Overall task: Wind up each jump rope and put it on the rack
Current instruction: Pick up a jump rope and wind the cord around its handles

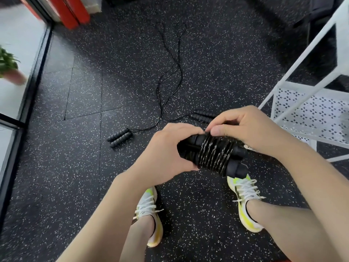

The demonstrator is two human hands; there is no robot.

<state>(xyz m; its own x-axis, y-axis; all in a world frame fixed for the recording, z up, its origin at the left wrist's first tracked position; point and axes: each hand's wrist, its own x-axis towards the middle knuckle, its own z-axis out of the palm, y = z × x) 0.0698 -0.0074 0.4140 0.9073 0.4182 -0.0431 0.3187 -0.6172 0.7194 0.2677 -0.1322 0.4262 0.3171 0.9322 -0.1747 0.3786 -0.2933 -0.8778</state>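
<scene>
Wound jump rope between both hands, left hand gripping, right hand pinching coils

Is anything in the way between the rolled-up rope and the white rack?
Nothing visible. The wound rope is held in the left hand and right hand, and the white rack stands just to its right with only open air between.

Glossy black cord wraps matt, foam-like handles; the floor looks like speckled rubber (rough, matt), the far-right rack white-painted perforated metal.
</scene>
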